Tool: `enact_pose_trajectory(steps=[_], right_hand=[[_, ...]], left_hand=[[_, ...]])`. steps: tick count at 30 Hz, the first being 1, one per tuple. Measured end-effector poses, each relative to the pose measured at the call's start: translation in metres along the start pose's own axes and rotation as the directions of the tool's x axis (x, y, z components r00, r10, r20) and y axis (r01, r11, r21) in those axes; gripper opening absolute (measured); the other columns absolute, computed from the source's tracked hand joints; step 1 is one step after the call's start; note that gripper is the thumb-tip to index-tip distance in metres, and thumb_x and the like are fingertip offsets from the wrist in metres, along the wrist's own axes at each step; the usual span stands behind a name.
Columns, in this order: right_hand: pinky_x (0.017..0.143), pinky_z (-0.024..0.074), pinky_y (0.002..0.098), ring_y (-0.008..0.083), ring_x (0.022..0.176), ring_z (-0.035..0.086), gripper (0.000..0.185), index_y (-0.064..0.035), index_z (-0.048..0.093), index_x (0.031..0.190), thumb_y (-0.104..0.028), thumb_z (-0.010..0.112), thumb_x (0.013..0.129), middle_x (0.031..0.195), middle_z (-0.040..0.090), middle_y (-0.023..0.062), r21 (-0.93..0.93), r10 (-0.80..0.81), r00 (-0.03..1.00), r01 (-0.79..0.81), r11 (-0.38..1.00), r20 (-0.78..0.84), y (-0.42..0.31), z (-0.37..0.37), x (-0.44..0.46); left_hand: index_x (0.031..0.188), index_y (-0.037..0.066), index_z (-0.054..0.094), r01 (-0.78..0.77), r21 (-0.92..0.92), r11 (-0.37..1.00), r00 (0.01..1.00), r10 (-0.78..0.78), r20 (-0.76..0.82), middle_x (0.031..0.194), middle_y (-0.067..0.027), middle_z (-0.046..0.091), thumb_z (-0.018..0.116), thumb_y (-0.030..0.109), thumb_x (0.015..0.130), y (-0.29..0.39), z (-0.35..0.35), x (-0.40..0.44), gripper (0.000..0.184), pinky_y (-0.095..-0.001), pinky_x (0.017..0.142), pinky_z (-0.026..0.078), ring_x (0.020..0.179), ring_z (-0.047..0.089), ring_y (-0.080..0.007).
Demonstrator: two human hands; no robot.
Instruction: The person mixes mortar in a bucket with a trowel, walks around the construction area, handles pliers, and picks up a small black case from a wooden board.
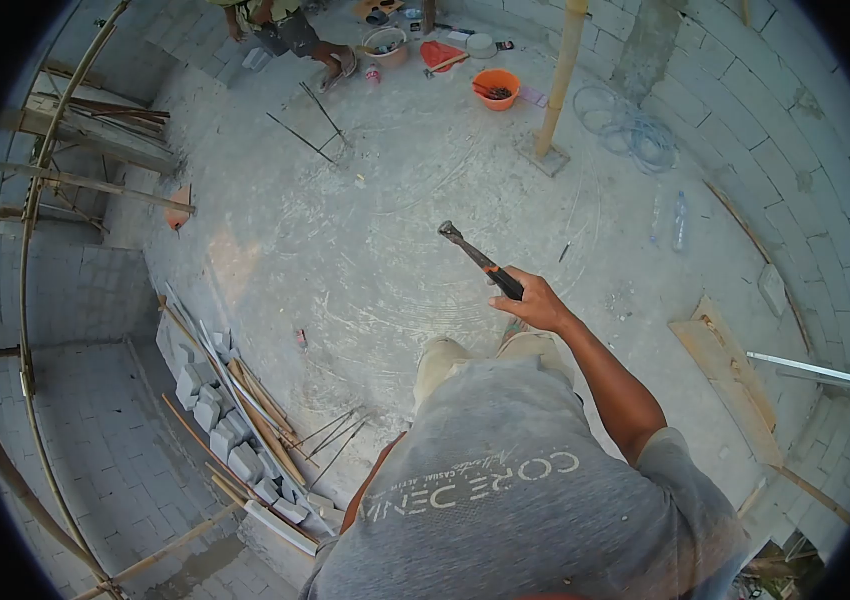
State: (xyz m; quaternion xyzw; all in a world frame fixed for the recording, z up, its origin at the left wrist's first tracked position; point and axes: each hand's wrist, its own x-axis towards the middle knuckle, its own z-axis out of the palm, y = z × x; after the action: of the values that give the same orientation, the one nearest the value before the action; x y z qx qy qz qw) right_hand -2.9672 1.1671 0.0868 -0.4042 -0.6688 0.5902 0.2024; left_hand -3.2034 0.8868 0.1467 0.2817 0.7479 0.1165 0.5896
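My right hand (537, 300) is closed round the black and orange handle of a hammer (480, 262). The hammer points up and to the left in front of my body, its metal head over the grey concrete floor. My left hand is out of sight; only part of the left arm shows beside my grey shirt (485, 470).
Another person (295, 35) stands at the upper left near a white bucket (385, 45). An orange basin (496, 90) sits by a wooden post (558, 80). Rebar (320, 130) sticks up from the floor. Broken blocks (230, 435) and planks lie lower left; a board (730, 380) lies right.
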Motion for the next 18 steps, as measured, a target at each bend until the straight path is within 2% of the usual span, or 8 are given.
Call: enact_pose_trajectory(steps=[3, 5, 9, 13, 15, 16, 17, 18], right_hand=[[0.068, 0.0451, 0.029, 0.0134, 0.07, 0.053, 0.045, -0.0047, 0.059, 0.119, -0.027, 0.072, 0.082, 0.074, 0.054, 0.0008, 0.062, 0.11, 0.991, -0.105, 0.993, -0.078, -0.006, -0.022, 0.041], [0.061, 0.044, 0.0271, 0.0103, 0.065, 0.053, 0.037, -0.0007, 0.058, 0.111, -0.024, 0.07, 0.085, 0.074, 0.054, 0.0007, 0.401, 0.316, 0.948, -0.304, 0.864, 0.039, -0.005, -0.032, 0.059], [0.057, 0.0423, 0.0251, 0.0089, 0.062, 0.052, 0.032, 0.0008, 0.057, 0.109, -0.02, 0.067, 0.088, 0.074, 0.053, -0.0003, 0.557, 0.355, 0.935, -0.294, 0.777, -0.002, 0.0, -0.031, 0.089], [0.056, 0.0421, 0.0249, 0.0095, 0.061, 0.053, 0.031, -0.0004, 0.057, 0.105, -0.024, 0.066, 0.088, 0.072, 0.054, 0.0002, 0.699, 0.529, 0.845, -0.329, 0.635, -0.082, 0.02, -0.021, 0.132], [0.056, 0.0426, 0.0243, 0.0096, 0.059, 0.053, 0.027, -0.0043, 0.058, 0.096, -0.028, 0.068, 0.087, 0.067, 0.053, 0.0003, 0.682, 0.777, 0.616, -0.513, 0.522, -0.13, 0.038, -0.015, 0.158], [0.055, 0.0429, 0.0252, 0.0109, 0.058, 0.053, 0.032, -0.0073, 0.056, 0.089, -0.035, 0.071, 0.083, 0.065, 0.053, 0.0005, 0.691, 0.809, 0.569, -0.525, 0.496, -0.148, 0.061, -0.009, 0.169], [0.055, 0.0429, 0.0252, 0.0109, 0.058, 0.053, 0.032, -0.0073, 0.056, 0.089, -0.035, 0.071, 0.083, 0.065, 0.053, 0.0005, 0.688, 0.818, 0.553, -0.533, 0.493, -0.159, 0.066, -0.005, 0.181], [0.054, 0.0434, 0.0262, 0.0114, 0.056, 0.053, 0.032, -0.0066, 0.056, 0.088, -0.034, 0.071, 0.083, 0.066, 0.054, 0.0013, 0.775, 0.861, 0.49, -0.487, 0.402, -0.138, 0.069, -0.005, 0.192]], left_hand=[[0.142, 0.002, 0.04, 0.046, -0.096, 0.994, 0.999, -0.045, 0.006, 0.141, -0.0195, 0.047, 0.034, 0.06, 0.096, -0.002, -0.015, 0.059, 0.074, -0.0357, 0.11, 0.031, 0.131, 0.044, -0.0309], [0.142, 0.003, 0.04, 0.096, -0.212, 0.973, 0.995, -0.091, 0.035, 0.141, -0.0191, 0.047, 0.033, 0.06, 0.096, -0.014, -0.027, 0.112, 0.074, -0.0359, 0.11, 0.031, 0.131, 0.044, -0.0308], [0.142, 0.003, 0.039, 0.242, -0.495, 0.835, 0.969, -0.184, 0.164, 0.141, -0.0185, 0.047, 0.032, 0.062, 0.095, -0.019, -0.057, 0.207, 0.076, -0.0363, 0.11, 0.031, 0.131, 0.044, -0.0307], [0.143, 0.004, 0.039, 0.334, -0.606, 0.722, 0.936, -0.181, 0.301, 0.141, -0.0178, 0.047, 0.031, 0.063, 0.095, 0.016, -0.116, 0.316, 0.077, -0.0367, 0.109, 0.032, 0.13, 0.044, -0.0306], [0.143, 0.005, 0.039, 0.353, -0.617, 0.704, 0.922, -0.15, 0.356, 0.141, -0.0175, 0.047, 0.031, 0.064, 0.094, 0.044, -0.156, 0.368, 0.077, -0.0369, 0.109, 0.032, 0.13, 0.044, -0.0305], [0.143, 0.005, 0.039, 0.359, -0.617, 0.7, 0.917, -0.142, 0.373, 0.141, -0.0173, 0.047, 0.03, 0.065, 0.094, 0.057, -0.177, 0.388, 0.078, -0.037, 0.109, 0.032, 0.13, 0.044, -0.0305], [0.144, 0.005, 0.039, 0.367, -0.621, 0.693, 0.91, -0.128, 0.394, 0.141, -0.0171, 0.047, 0.03, 0.065, 0.094, 0.07, -0.199, 0.404, 0.078, -0.0371, 0.109, 0.032, 0.13, 0.044, -0.0304], [0.144, 0.005, 0.038, 0.363, -0.624, 0.692, 0.906, -0.108, 0.408, 0.141, -0.017, 0.047, 0.03, 0.065, 0.094, 0.085, -0.219, 0.417, 0.078, -0.0372, 0.109, 0.032, 0.13, 0.044, -0.0304]])
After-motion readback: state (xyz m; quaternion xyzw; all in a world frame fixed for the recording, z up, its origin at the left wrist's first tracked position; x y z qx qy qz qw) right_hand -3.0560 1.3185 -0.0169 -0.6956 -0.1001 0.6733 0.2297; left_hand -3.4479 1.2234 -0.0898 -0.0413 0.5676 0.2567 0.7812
